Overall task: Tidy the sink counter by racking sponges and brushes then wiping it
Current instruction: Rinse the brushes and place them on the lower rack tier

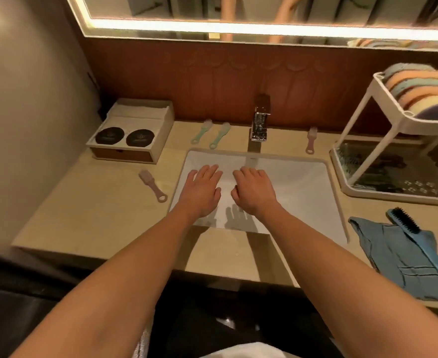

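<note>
My left hand [202, 188] and my right hand [254, 189] hover side by side, palms down, over the white sink [303, 192], fingers spread and holding nothing. Two green brushes [202, 131] [220, 134] lie on the counter left of the faucet [259, 125]. One pink brush [311, 140] rests right of the faucet, another pink brush [152, 185] left of the sink. A blue brush with black bristles [417, 239] lies on a blue cloth [404, 264] at the right. Several coloured sponges [419, 86] stand in the top tier of the white rack [352, 140].
A wooden tray box [132, 153] with two dark round lids and folded white towels sits at the back left. A lit mirror [264, 14] runs along the wall above a brown backsplash. The rack's lower tier is dark inside. The counter's front edge is near my body.
</note>
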Motion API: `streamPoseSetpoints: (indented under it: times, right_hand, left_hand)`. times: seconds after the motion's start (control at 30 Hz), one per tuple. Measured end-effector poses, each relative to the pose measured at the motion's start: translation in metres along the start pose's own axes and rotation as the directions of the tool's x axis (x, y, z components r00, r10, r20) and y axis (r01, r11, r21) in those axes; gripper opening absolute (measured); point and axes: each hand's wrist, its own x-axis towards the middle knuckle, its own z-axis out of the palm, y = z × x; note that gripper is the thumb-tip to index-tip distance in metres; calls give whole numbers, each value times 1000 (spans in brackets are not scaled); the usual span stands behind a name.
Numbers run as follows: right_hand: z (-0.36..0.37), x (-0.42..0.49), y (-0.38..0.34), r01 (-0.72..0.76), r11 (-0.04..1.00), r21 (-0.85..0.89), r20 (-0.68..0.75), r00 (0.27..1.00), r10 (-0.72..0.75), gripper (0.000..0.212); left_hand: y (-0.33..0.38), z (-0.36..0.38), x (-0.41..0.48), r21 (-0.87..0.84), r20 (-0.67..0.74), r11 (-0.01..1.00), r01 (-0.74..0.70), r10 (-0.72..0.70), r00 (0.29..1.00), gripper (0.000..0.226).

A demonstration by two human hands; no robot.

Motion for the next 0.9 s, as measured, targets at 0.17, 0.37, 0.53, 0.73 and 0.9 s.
streamPoseSetpoints:
  times: [0.17, 0.37, 0.53, 0.73, 0.9]
  right_hand:
    - [7, 29, -60, 82, 995, 63, 2, 997, -82, 41]
    - [19, 58, -107, 181, 980, 79, 21, 983, -183, 41]
    - [24, 86, -123, 209, 975, 74, 29, 977, -211, 41]
    - [41, 101, -132, 213, 974, 73, 89, 972, -219, 43]
    - [41, 123, -146, 246, 965, 96, 85, 963, -254, 38]
  left_hand:
    - [-66, -6, -19, 8, 5, 993, 119, -119, 993, 53]
    - [-117, 0, -37, 18, 24, 970, 243, -244, 970, 51]
    - [-166, 7, -38, -25, 57, 949, 313, -312, 948, 72]
    - [-180, 26, -31, -147, 30, 940, 308, -307, 951, 75]
    - [-195, 22, -21, -66, -38, 981, 182, -184, 982, 34]
